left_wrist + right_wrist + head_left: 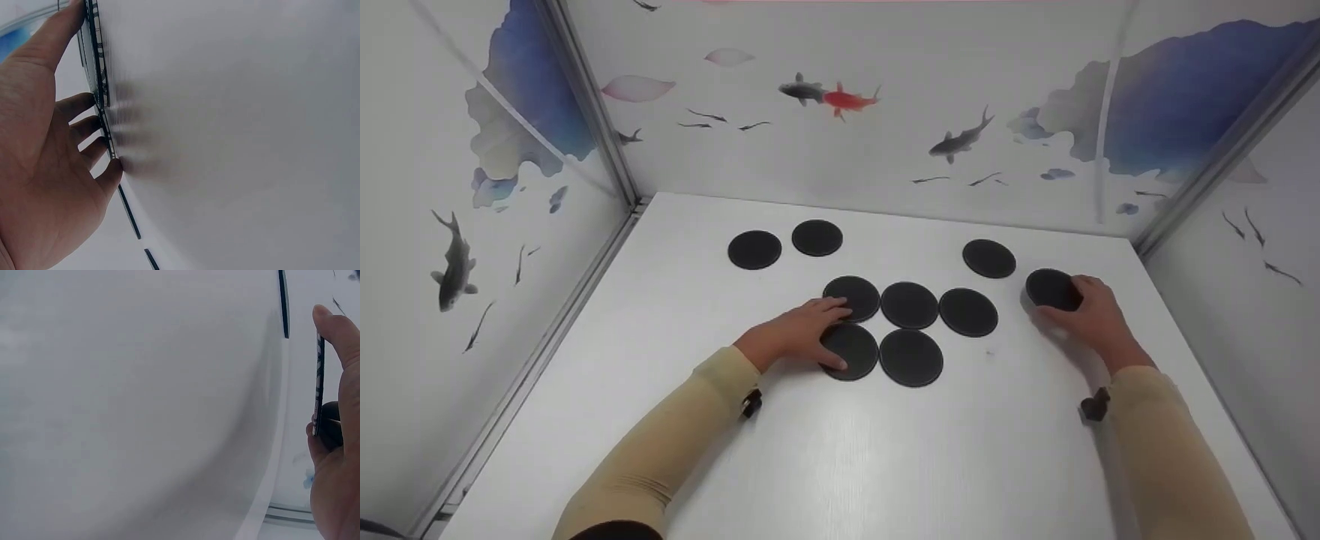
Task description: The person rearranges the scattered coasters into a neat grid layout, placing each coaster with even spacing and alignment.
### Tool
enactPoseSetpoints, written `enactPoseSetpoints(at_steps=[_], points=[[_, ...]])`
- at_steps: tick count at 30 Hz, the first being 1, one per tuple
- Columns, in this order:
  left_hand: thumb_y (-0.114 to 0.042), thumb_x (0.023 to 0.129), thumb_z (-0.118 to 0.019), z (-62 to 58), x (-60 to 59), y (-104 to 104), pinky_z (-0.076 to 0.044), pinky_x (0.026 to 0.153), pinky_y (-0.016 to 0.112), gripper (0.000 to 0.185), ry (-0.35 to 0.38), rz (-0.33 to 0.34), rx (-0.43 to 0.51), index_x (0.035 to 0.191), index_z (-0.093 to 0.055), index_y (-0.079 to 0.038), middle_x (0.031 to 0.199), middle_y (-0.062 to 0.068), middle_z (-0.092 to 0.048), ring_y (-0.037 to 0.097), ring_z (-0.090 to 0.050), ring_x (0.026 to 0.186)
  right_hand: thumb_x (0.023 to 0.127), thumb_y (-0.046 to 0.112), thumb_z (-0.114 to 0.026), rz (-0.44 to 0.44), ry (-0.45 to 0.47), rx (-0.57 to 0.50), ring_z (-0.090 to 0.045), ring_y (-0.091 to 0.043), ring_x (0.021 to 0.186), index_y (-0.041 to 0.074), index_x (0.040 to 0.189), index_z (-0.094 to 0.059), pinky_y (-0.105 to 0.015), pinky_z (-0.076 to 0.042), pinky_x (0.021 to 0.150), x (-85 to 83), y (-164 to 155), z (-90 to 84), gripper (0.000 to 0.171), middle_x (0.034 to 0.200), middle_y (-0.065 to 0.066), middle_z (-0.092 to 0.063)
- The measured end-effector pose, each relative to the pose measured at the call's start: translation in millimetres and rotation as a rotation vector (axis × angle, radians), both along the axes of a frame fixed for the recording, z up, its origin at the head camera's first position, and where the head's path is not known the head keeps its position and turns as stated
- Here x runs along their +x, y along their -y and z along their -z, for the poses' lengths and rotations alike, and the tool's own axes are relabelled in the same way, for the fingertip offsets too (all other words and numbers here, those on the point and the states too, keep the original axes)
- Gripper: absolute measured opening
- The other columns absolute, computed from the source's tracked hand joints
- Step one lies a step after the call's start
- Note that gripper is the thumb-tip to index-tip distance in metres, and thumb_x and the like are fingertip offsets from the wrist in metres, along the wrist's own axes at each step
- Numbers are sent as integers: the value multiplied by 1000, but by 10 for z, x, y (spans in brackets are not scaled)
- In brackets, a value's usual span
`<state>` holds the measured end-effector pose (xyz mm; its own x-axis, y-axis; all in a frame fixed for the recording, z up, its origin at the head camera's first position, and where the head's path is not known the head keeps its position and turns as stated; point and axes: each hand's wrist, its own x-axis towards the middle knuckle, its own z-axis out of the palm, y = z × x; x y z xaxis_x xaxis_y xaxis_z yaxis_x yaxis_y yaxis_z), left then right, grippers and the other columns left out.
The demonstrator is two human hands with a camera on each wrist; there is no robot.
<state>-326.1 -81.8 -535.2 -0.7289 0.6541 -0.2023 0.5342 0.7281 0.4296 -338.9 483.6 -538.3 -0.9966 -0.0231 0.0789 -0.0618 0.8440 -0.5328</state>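
Note:
My right hand [1097, 313] grips a round black coaster [1051, 289] by its edges, between thumb and fingers. In the right wrist view this coaster [319, 385] is edge-on, a gap separating it from the white table, with a patterned underside. My left hand [802, 334] rests on the left side of a group of coasters laid edge to edge in two rows. Its fingertips touch the far left coaster [855, 300] and its thumb lies on the near left coaster [855, 352]. To their right lie more coasters of the group, including the far-row right one [968, 313].
Two loose black coasters, a left one [754, 250] and a right one [817, 238], lie at the back left of the white table [810, 465]. Another loose coaster [988, 259] lies behind the group at right. Walls with painted fish surround the table's back and sides.

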Motion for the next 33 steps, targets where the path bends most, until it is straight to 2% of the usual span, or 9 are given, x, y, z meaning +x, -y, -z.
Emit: enactPoseSetpoints(at_steps=[9, 18, 30, 33], points=[[-62, 94, -83, -1, -11, 0, -26, 134, 50, 103, 0, -6, 0, 174, -36, -18, 184, 4, -22, 29, -17, 170, 95, 54, -86, -58, 3, 10, -35, -58, 151, -15, 161, -40, -74, -33, 121, 86, 130, -37, 107, 164, -40, -36], [-61, 93, -84, 11, -17, -16, -25, 134, 50, 104, -8, -4, -7, 174, -35, -17, 184, 4, -22, 30, -17, 170, 95, 50, -88, -109, -46, 35, -36, -57, 150, -14, 160, -43, -74, -33, 121, 156, 217, -8, 102, 161, -39, -41], [-62, 93, -83, -4, 12, -3, -24, 134, 50, 106, -5, -7, -2, 174, -35, -15, 184, 6, -22, 31, -17, 170, 96, 44, -88, -169, -27, 43, -33, -55, 154, -14, 162, -39, -72, -31, 124, 293, 480, -46, 101, 165, -36, -37], [-61, 94, -83, -4, 8, -4, -24, 134, 50, 105, -9, -3, 3, 174, -35, -15, 184, 6, -22, 31, -18, 170, 96, 48, -87, -186, -11, 42, -34, -54, 154, -12, 163, -40, -72, -33, 123, 348, 540, -58, 102, 165, -34, -37]])
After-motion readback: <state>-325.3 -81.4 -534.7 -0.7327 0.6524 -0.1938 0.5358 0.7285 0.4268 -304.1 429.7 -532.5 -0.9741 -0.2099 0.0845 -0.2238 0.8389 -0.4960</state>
